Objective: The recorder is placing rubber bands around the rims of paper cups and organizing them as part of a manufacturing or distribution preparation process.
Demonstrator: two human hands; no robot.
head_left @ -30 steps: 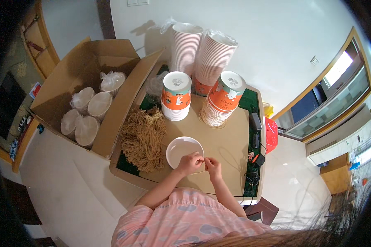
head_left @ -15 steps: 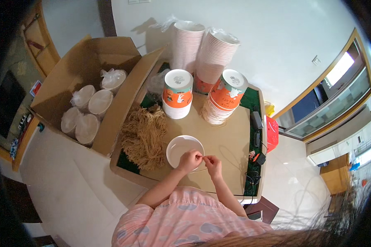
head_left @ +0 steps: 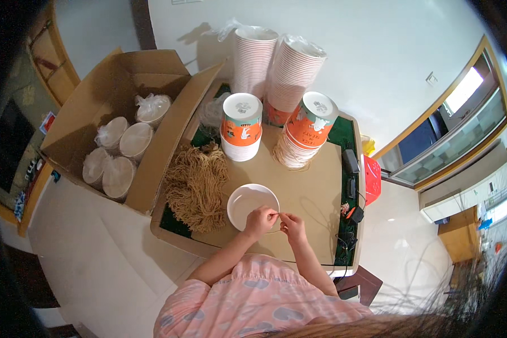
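Note:
Both of my hands are closed in a pinch, fingertips almost touching, over the near right rim of a white round paper bowl [head_left: 243, 201]. My left hand [head_left: 260, 220] overlaps the rim; my right hand [head_left: 293, 226] is just to its right. Between them they pinch a thin string, barely visible against the bowl and board. Left of the bowl lies a large heap of tan string [head_left: 196, 188]. Farther back, an upside-down stack of orange-printed paper tubs [head_left: 242, 132] stands beside another stack [head_left: 310, 127], which has loops of tan string around its lower part.
Two tall stacks of white cups [head_left: 256, 59] in plastic stand against the wall. On the left, an open cardboard box [head_left: 169, 146] holds several bagged stacks. Black adapters and cables [head_left: 350, 186] line the table's right edge, with a red stool [head_left: 372, 179] beyond. A brown board [head_left: 315, 197] covers the tabletop.
My head view has shifted very slightly. My right hand's fingers have turned a little while both hands keep their pinch at the bowl's rim.

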